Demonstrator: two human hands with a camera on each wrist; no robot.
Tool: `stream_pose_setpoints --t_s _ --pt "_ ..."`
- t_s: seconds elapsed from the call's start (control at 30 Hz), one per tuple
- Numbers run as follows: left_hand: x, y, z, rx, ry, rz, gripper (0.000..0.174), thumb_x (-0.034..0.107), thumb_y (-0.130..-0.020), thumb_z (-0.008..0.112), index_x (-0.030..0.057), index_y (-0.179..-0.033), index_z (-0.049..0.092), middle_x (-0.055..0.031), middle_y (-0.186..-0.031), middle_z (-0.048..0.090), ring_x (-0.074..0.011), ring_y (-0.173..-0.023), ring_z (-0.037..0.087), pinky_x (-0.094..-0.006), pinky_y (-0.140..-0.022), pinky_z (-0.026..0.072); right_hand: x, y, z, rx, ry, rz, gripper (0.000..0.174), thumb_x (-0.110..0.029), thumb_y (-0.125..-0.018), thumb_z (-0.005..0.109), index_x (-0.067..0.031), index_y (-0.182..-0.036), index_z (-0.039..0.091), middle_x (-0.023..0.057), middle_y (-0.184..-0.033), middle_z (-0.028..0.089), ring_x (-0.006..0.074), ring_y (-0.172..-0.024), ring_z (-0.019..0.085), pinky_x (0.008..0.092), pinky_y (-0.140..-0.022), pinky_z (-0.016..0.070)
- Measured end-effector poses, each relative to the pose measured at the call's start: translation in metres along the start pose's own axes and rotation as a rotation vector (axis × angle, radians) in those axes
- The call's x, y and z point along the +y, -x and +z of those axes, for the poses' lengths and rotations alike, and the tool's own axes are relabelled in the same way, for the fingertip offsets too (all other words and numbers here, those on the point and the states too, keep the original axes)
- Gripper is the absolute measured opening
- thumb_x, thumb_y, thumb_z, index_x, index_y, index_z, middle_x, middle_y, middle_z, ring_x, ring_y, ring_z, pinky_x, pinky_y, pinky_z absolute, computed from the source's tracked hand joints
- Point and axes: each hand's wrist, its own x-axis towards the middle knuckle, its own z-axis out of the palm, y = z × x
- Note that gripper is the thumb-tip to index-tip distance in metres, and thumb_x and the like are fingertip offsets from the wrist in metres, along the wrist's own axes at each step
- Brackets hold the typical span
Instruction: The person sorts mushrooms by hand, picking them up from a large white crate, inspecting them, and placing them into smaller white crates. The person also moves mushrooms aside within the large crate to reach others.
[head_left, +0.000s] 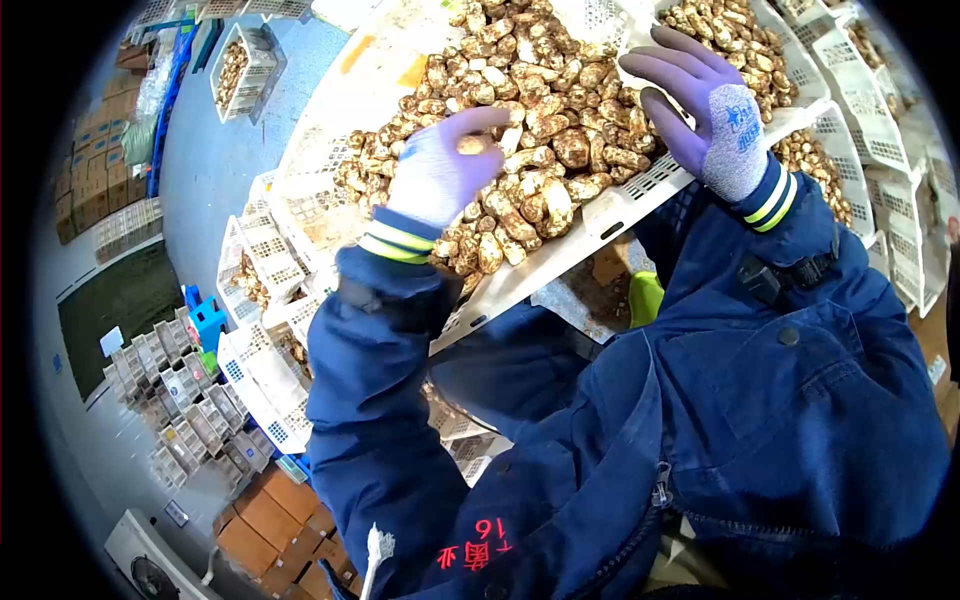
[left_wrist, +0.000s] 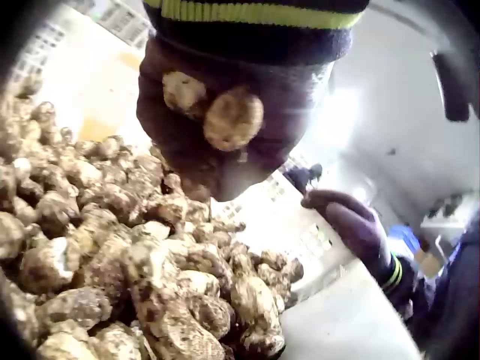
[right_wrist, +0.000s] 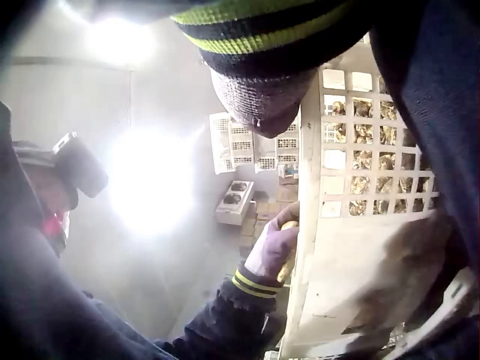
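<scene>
A heap of stubby brown-and-cream mushrooms (head_left: pixel 570 150), dirt-coated, covers a pale sorting surface. My left hand (head_left: pixel 445 165), in a purple glove, is over the heap's left side, its thumb and index finger bent around a mushroom (head_left: pixel 472 147). Two mushrooms (left_wrist: pixel 234 118) show against that palm in the left wrist view. At the upper right, my gloved right hand (head_left: pixel 715 115) has its fingers spread, near the white perforated rim (head_left: pixel 640 195) and the heap's right edge. Nothing shows in its grasp; in the right wrist view its fingers are mostly hidden.
White perforated crates with mushrooms stand at the right (head_left: pixel 850 90) and left (head_left: pixel 265 370). Another crate (head_left: pixel 245 75) sits on the blue floor. Cardboard boxes (head_left: pixel 270 520) and stacked baskets (head_left: pixel 190 400) are farther left. The rim runs close in front of the person's body.
</scene>
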Motion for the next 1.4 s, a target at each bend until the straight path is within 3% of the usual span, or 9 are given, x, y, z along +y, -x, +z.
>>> stream_pose_setpoints --t_s 0.1,0.33,0.57,0.73,0.9,1.03,1.23,1.33,1.4 --pt "0.002 -0.019 0.036 -0.129 -0.639 0.211 0.031 0.023 -0.082 0.065 0.0150 -0.112 0.067 -0.0159 -0.094 0.067 -0.0312 -0.087 0.066 -0.0400 -0.075 0.0530 0.005 0.005 0.001 -0.001 0.026 0.015 0.032 -0.007 -0.084 0.062 -0.0085 -0.117 0.065 0.0122 -0.117 0.065 0.0363 -0.122 0.053 0.0450 -0.101 0.0441" --pt "0.017 -0.029 0.052 -0.385 -0.944 0.156 0.022 0.019 -0.085 0.058 0.0122 -0.104 0.066 -0.0144 -0.091 0.065 -0.0310 -0.091 0.065 -0.0432 -0.076 0.0533 0.003 0.004 0.004 0.033 0.039 0.014 0.029 -0.016 -0.085 0.063 -0.0126 -0.114 0.066 0.0118 -0.111 0.067 0.0351 -0.117 0.056 0.0454 -0.097 0.0451" --pt "0.000 0.000 -0.004 -0.164 0.202 -0.179 0.035 0.025 -0.084 0.068 0.0029 -0.111 0.068 -0.0135 -0.109 0.068 -0.0217 -0.091 0.066 -0.0333 -0.079 0.0523 0.001 0.005 0.004 0.058 0.053 0.002 0.029 -0.013 -0.085 0.062 -0.0118 -0.114 0.066 0.0111 -0.111 0.067 0.0345 -0.116 0.056 0.0454 -0.097 0.0447" --pt "-0.067 0.099 -0.062 0.652 0.656 0.212 0.032 0.020 -0.094 0.055 -0.0023 -0.117 0.058 -0.0117 -0.105 0.065 -0.0153 -0.080 0.060 -0.0281 -0.070 0.0501 -0.006 -0.001 0.000 0.020 -0.009 0.029 0.029 -0.009 -0.084 0.061 -0.0089 -0.113 0.066 0.0128 -0.112 0.067 0.0374 -0.117 0.055 0.0450 -0.098 0.0451" --pt "-0.137 0.191 -0.110 0.823 1.586 0.231 0.023 0.023 -0.093 0.058 0.0033 -0.105 0.061 -0.0065 -0.086 0.063 -0.0148 -0.062 0.051 -0.0271 -0.054 0.0450 -0.010 -0.002 0.001 -0.031 0.022 0.063 0.029 -0.005 -0.084 0.059 -0.0068 -0.112 0.067 0.0139 -0.115 0.066 0.0369 -0.122 0.053 0.0447 -0.100 0.0441" --pt "-0.203 0.199 -0.125 1.162 1.488 -0.180 0.014 0.019 -0.091 0.059 0.0047 -0.089 0.060 -0.0061 -0.077 0.061 -0.0138 -0.057 0.051 -0.0214 -0.041 0.0406 -0.011 -0.003 0.004 -0.036 0.055 0.055 0.029 -0.004 -0.085 0.058 -0.0066 -0.112 0.067 0.0138 -0.115 0.066 0.0360 -0.122 0.053 0.0444 -0.101 0.0430" --pt "-0.276 0.147 -0.221 1.300 1.313 -0.501 0.058 0.052 -0.087 0.060 0.0107 -0.126 0.053 -0.0137 -0.122 0.056 -0.0295 -0.114 0.052 -0.0512 -0.097 0.0424 -0.015 -0.005 0.003 -0.043 0.113 0.043 0.029 -0.003 -0.083 0.059 -0.0072 -0.111 0.066 0.0138 -0.112 0.066 0.0374 -0.117 0.055 0.0439 -0.097 0.0458" --pt "-0.250 0.121 -0.232 1.317 0.708 -0.725 0.068 0.058 -0.082 0.063 0.0097 -0.129 0.053 -0.0132 -0.128 0.053 -0.0271 -0.119 0.051 -0.0471 -0.097 0.0445 -0.015 -0.007 0.001 -0.049 0.111 0.025 0.029 -0.003 -0.082 0.061 -0.0073 -0.110 0.067 0.0131 -0.111 0.067 0.0371 -0.116 0.056 0.0441 -0.096 0.0467" --pt "-0.221 0.114 -0.218 1.138 0.437 -0.355 0.043 0.036 -0.091 0.061 0.0054 -0.121 0.058 -0.0104 -0.123 0.057 -0.0195 -0.101 0.059 -0.0330 -0.084 0.0513 -0.010 -0.005 0.003 -0.028 0.103 0.001 0.029 -0.004 -0.082 0.062 -0.0076 -0.110 0.067 0.0124 -0.110 0.067 0.0365 -0.116 0.056 0.0439 -0.095 0.0477"
